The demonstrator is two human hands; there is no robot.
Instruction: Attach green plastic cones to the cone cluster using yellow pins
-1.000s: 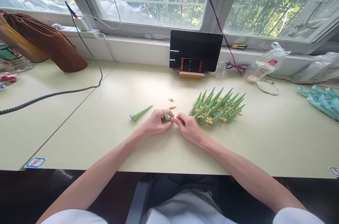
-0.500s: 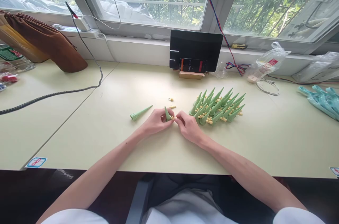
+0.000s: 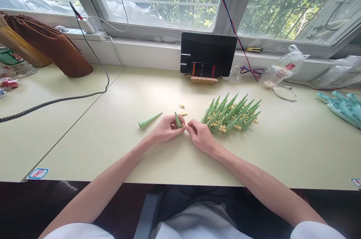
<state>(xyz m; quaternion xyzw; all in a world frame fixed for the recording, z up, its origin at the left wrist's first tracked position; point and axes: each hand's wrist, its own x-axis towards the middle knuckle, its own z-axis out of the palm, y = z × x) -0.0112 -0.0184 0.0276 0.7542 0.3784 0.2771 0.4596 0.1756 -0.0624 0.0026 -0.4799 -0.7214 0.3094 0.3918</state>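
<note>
My left hand (image 3: 168, 129) is closed around a green plastic cone (image 3: 178, 120), its tip pointing up. My right hand (image 3: 199, 132) pinches a small yellow piece (image 3: 184, 126) against the cone's right side; the fingers hide most of it. Two more yellow pieces, a short peg (image 3: 182, 106) and a thin one (image 3: 184, 114), lie just beyond my hands. Left of my left hand, another green cone (image 3: 150, 121) lies on its side. To the right stands a dense cluster of green cones (image 3: 231, 113) with yellow pieces on them.
A tablet (image 3: 208, 49) stands at the back of the table (image 3: 98, 145), a phone (image 3: 205, 70) leaning against it. A dark cable (image 3: 56, 101) crosses the left side. Blue-green plastic items (image 3: 342, 107) lie far right, and a plastic bag (image 3: 284, 67) sits near the window.
Both hands stay nearly in place; the held cone has shifted very slightly left. The other cones and yellow pieces have not moved.
</note>
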